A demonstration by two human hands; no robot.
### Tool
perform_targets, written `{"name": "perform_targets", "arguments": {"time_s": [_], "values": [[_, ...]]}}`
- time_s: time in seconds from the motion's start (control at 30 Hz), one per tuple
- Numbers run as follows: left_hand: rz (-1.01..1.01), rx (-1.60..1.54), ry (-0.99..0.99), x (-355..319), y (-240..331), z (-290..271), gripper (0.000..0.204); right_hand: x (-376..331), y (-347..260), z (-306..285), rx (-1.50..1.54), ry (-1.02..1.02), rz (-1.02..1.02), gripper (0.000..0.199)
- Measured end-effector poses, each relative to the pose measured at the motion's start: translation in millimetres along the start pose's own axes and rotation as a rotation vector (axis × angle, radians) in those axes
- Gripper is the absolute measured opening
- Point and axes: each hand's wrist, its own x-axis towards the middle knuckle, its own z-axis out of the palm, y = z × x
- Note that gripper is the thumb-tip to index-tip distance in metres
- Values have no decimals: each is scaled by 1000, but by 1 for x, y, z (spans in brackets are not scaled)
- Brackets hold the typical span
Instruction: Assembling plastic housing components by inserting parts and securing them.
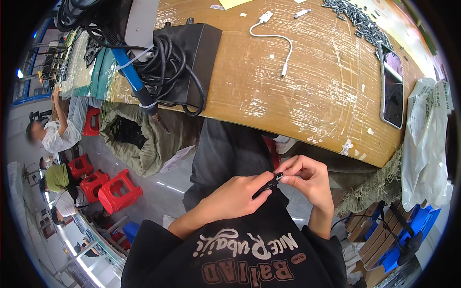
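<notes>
Over my lap, just in front of the table's near edge, my left hand [236,196] is closed round a small black part [270,185], whose exact kind I cannot make out. At its upper end a small shiny metal tip shows. My right hand [307,178] pinches that end between thumb and fingertips, so both hands meet on the same piece. Most of the part is hidden in the left fingers.
On the film-covered table [249,91] lie a short white cable [276,36], a phone [392,86] and a pile of small dark cylindrical parts [360,21]. A black box [204,53] with coiled cords and a blue-handled tool [127,69] stand left. A sack [127,139] and red stools [119,192] are beyond.
</notes>
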Motion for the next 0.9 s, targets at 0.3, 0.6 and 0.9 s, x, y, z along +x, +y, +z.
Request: {"name": "perform_targets", "arguments": {"time_s": [0.3,0.6,0.9], "values": [[5,-206,-128,-9,-25,-7,25,-3,13,23,-179,53,-141,9],[-99,-1814,-562,-46,-119,-2,40,22,48,75,50,-201,-210,22],[-61,-1108,403,-73,-114,-56,22,43,71,134,-11,109,-109,29]]}}
